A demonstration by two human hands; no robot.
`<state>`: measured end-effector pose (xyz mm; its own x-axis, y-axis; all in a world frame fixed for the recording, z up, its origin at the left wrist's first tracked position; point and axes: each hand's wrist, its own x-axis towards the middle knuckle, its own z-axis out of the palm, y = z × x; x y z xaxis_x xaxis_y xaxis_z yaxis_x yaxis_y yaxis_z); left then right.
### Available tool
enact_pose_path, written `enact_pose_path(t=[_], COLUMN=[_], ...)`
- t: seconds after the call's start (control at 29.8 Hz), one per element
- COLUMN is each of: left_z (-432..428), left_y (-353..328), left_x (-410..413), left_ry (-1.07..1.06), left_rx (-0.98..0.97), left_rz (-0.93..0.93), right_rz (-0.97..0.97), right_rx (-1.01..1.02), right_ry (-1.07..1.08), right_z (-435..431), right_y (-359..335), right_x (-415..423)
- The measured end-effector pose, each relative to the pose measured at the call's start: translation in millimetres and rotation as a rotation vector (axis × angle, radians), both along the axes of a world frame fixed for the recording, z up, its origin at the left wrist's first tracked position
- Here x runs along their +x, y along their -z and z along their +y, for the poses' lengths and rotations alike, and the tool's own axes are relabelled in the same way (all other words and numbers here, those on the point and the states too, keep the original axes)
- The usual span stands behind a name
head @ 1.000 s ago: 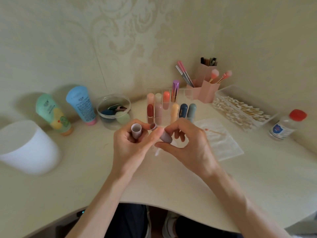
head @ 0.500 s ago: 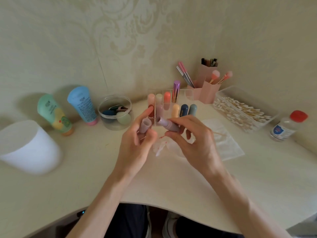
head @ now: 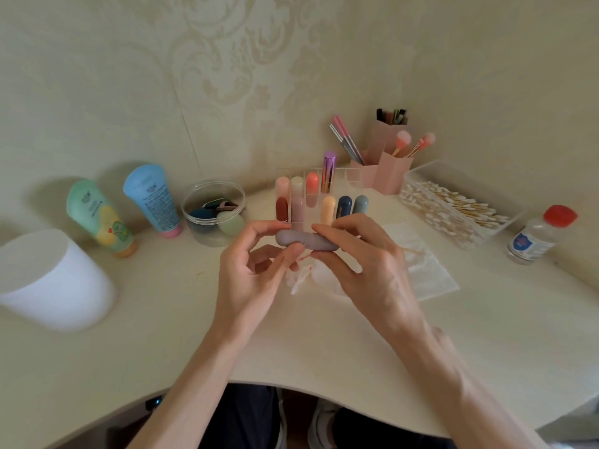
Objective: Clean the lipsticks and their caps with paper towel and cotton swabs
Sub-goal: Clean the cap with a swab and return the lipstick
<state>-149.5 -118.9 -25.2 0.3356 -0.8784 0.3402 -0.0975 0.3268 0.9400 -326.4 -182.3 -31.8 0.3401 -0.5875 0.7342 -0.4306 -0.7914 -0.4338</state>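
Change: a second ago the cap sat apart in the left hand and the tube in the right hand. Now the two are pushed together into one closed mauve lipstick [head: 299, 239], lying level above the desk at 12 o'clock from the person, just in front of the clear rack [head: 351, 176].

Left hand [head: 256, 270]: forefinger and thumb pinch the cap [head: 286, 237] end, other fingers loosely curled. Right hand [head: 366, 264]: fingers wrapped over the tube end, thumb under. The seam is hard to make out and much of the tube is hidden by the fingers, so full seating is unconfirmed.

Meaning for the task: this lipstick looks finished, wiped and recapped. Likely next step is returning it to the rack among the other lipsticks and picking a fresh one. I cannot tell which slot is free.

Supplies:
- Crumpled tissue [head: 301, 277] with red smears under the hands, at centre.
- Flat paper towel [head: 428, 273] at 2 o'clock, with a loose swab [head: 413, 251] on it.
- Swab box [head: 453, 209] at 2 o'clock, further back.

Risk: if the cap is not pressed home, it could slip off when the lipstick goes upright.
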Motion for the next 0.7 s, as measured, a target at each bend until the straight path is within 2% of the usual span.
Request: enact_pose_path(t=[0.23, 0.47, 0.57, 0.7], left_z=[-3.9, -10.2, -21.1, -43.1], left_y=[2.0, -4.7, -8.8, -22.3], left_x=[-4.8, -8.0, -6.9, -1.1], left_ry=[-0.061, 0.024, -0.021, -0.181], left_rx=[0.013, -0.034, -0.085, -0.090], left_rz=[-0.029, -0.074, -0.193, -0.467], right_rz=[-0.062, -0.032, 0.033, 0.053], right_rx=[0.044, 0.163, 0.196, 0.200], right_ry=[0.013, -0.030, 0.030, 0.160], right_z=[4.3, 4.8, 2.8, -6.1], right_y=[-0.7, -0.3, 0.3, 3.8], right_x=[-2.0, 1.3, 1.8, -9.4])
